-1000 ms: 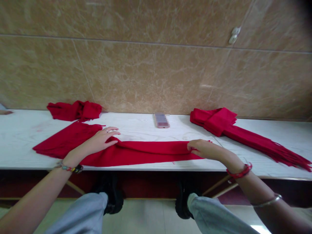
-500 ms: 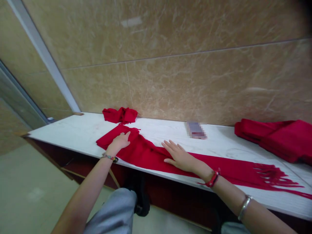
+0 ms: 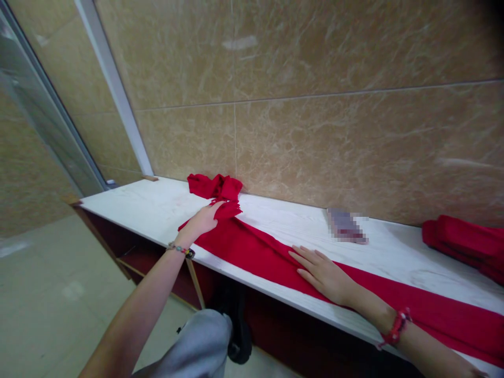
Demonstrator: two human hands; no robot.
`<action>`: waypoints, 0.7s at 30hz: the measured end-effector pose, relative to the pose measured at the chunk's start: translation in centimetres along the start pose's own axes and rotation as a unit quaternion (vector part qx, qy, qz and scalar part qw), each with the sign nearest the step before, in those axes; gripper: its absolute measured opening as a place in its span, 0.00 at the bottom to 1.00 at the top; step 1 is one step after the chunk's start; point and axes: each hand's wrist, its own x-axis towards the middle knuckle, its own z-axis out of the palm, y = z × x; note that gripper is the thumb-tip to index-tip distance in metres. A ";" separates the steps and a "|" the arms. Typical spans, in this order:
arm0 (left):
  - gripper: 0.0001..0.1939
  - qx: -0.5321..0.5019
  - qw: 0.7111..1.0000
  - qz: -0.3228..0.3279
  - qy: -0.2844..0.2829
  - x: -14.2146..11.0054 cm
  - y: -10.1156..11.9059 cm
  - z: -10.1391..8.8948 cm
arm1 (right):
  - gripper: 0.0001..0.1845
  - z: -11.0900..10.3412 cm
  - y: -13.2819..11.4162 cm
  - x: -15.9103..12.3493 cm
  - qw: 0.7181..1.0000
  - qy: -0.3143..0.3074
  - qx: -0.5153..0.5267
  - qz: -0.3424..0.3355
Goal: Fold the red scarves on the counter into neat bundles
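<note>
marbled tan wall tiles rise behind a white bench. a long red scarf lies along the bench and runs out of view at right. the left hand touches its far end near some fringe; whether the fingers pinch the cloth cannot be told. the right hand rests palm down on the scarf, fingers extended, gripping nothing. nearer the wall are a crumpled red cloth and a pixelated phone-like object. the scarf seems light, soft and limp, probably best held by its long edges.
</note>
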 end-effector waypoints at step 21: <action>0.34 0.213 0.962 -0.160 0.058 0.9 -8.7 -0.5 | 0.26 -0.7 6.7 -3.9 0.999 0.020 -0.021 0.046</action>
